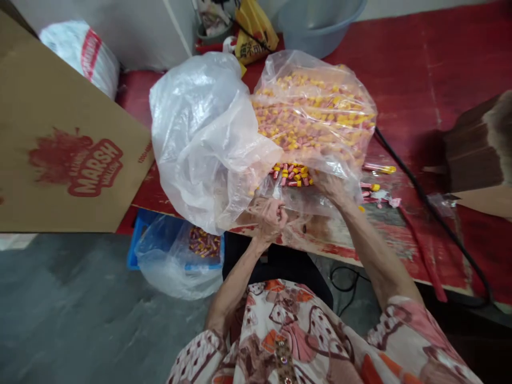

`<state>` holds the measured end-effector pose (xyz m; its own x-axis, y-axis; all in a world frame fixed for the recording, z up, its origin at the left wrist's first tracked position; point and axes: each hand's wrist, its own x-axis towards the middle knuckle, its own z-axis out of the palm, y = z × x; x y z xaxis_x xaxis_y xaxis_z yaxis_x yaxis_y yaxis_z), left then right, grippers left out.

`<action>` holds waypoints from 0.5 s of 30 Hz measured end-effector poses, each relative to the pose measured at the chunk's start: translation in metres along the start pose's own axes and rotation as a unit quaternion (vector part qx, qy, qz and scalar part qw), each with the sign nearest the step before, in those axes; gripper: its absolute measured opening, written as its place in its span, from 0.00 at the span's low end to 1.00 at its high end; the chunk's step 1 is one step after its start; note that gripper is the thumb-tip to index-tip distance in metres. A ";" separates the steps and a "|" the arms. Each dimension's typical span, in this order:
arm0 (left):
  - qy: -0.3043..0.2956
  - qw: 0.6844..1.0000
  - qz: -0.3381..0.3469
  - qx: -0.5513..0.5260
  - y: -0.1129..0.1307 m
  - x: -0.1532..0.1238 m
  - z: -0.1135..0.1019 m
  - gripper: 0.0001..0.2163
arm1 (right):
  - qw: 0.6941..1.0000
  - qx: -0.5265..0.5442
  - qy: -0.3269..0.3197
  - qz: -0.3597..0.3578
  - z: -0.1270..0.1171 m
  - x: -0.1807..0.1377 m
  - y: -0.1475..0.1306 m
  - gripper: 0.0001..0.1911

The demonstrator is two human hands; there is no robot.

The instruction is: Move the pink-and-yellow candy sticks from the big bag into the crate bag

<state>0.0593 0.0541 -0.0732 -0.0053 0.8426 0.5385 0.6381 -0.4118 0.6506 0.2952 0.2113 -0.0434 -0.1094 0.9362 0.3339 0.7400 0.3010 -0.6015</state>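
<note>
A large clear plastic bag (340, 96) lies on the red table, full of small pink tubes with yellow caps. Through its open mouth at the near side, some tubes (294, 175) show uncovered. My left hand (274, 214) is closed at the table's front edge, its curled fingers gripping the bag's near edge. Just inside the mouth is my right hand (330, 184), under a layer of plastic and beside the tubes; its fingertips are hidden. Against the bag's left side rests a crumpled whitish plastic bag (200, 122).
A cardboard box (52, 133) stands at left. Below the table edge, a blue crate (138, 234) holds a plastic-lined heap of tubes. Loose tubes (374, 186) and a black cable (424, 192) lie at right, near a brown box (476, 144). A bluish basin (320, 32) stands behind.
</note>
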 end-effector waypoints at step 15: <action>0.112 0.953 -0.260 0.103 -0.100 0.103 -0.117 0.11 | 0.991 -0.122 0.040 0.020 0.040 -0.071 -0.031 0.18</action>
<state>-0.0947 0.1416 -0.0202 -0.5121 0.8096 0.2869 0.6416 0.1386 0.7544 0.2536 0.1426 -0.0775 -0.0311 0.9263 0.3756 0.8826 0.2018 -0.4247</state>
